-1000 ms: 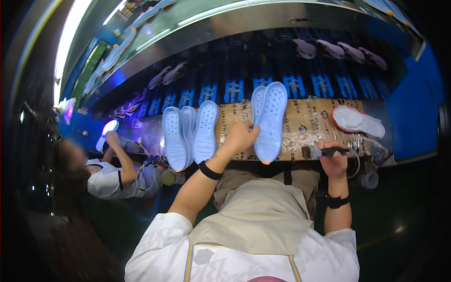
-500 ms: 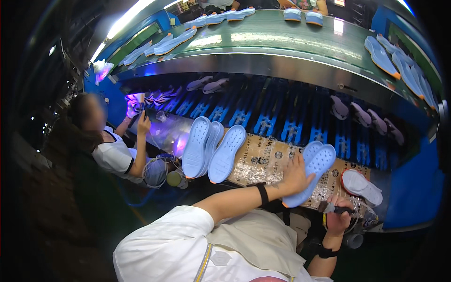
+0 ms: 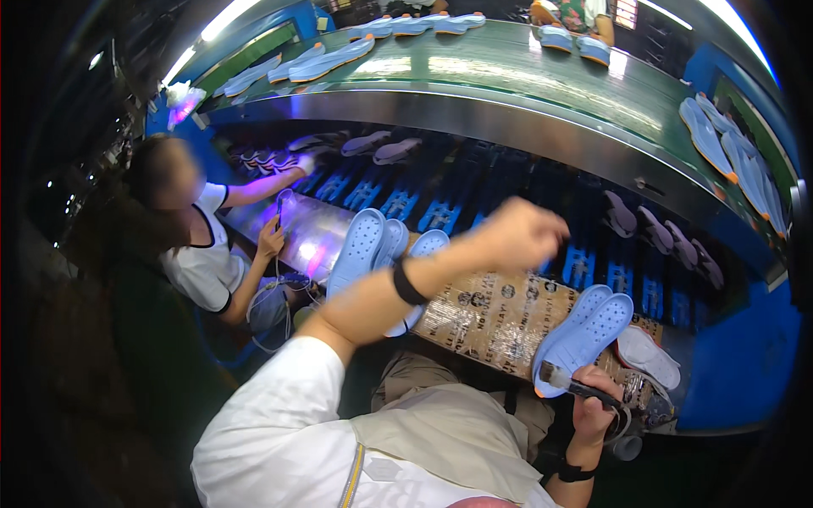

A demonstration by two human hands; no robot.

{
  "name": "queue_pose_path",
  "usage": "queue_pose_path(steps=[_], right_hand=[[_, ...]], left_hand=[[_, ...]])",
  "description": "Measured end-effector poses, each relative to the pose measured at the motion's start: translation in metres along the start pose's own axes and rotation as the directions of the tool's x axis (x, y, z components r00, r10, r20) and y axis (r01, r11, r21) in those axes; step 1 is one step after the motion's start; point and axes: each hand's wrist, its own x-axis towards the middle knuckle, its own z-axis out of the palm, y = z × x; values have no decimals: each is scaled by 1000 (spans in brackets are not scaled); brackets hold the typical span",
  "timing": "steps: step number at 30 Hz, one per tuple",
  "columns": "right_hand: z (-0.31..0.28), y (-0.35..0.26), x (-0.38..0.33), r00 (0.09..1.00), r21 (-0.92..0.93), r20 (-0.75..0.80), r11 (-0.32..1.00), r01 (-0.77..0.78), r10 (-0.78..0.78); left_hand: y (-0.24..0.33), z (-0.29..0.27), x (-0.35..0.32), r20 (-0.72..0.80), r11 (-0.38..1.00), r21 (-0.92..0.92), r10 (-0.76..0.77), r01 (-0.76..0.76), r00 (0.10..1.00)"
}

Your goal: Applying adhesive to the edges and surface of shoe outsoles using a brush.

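My right hand (image 3: 594,408) grips a brush (image 3: 584,386) with a dark handle and a thin tube trailing from it. Its bristles are at the lower end of a light blue shoe sole (image 3: 589,339); contact is unclear. Another blue sole (image 3: 584,306) lies partly beneath that one. My left hand (image 3: 521,234) hangs in front of the rack, blurred, its fingers hard to make out. Under my left forearm, more blue soles (image 3: 360,245) are partly hidden. A white shoe piece with a red rim (image 3: 648,357) rests beside my right hand.
The bench carries a tape-covered cardboard sheet (image 3: 487,317). Behind it stands a rack of blue holders (image 3: 440,216), some bearing pale soles (image 3: 656,229). Above runs a green conveyor (image 3: 508,72) with blue soles. A co-worker (image 3: 203,245) sits at left, one gloved hand at the rack.
My left hand has left the soles and risen toward the rack. The brush in my right hand has come over to the soles' lower end. The co-worker's gloved hand has reached further into the rack.
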Motion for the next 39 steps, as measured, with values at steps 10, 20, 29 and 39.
queue_pose_path(steps=[10,20,29,39], right_hand=[[41,16,22,974,-349,25,915,-201,223],[37,38,24,958,-369,-69,885,-284,278],[43,35,22,953,-330,-42,896,-298,302],[43,48,7,935,-221,-228,921,-321,271]], left_hand=[[-107,-371,28,-584,-148,792,98,592,806],[-129,-458,1,-488,-193,871,-235,452,841],[-84,-461,-12,-714,351,582,-212,734,667],[-126,-314,-56,-950,973,-4,-76,231,304]])
